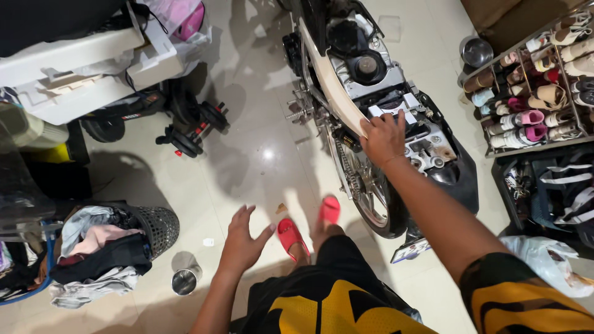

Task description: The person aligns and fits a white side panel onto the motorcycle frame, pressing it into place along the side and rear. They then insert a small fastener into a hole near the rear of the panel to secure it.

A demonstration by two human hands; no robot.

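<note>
Gripping cream side panel (331,80) on stripped motorbike (396,124) with right hand (383,137), fingers curled over its rear edge | hovering left hand (242,241) empty, fingers spread, above floor | seat already off, frame exposed; panel seemingly still attached

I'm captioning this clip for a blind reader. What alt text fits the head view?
Seen from above, a person's right hand rests on the cream side panel of a partly stripped motorbike on a tiled floor, while the left hand hovers open above it. Red sandals, a steel cup and a shoe rack surround them.
</note>
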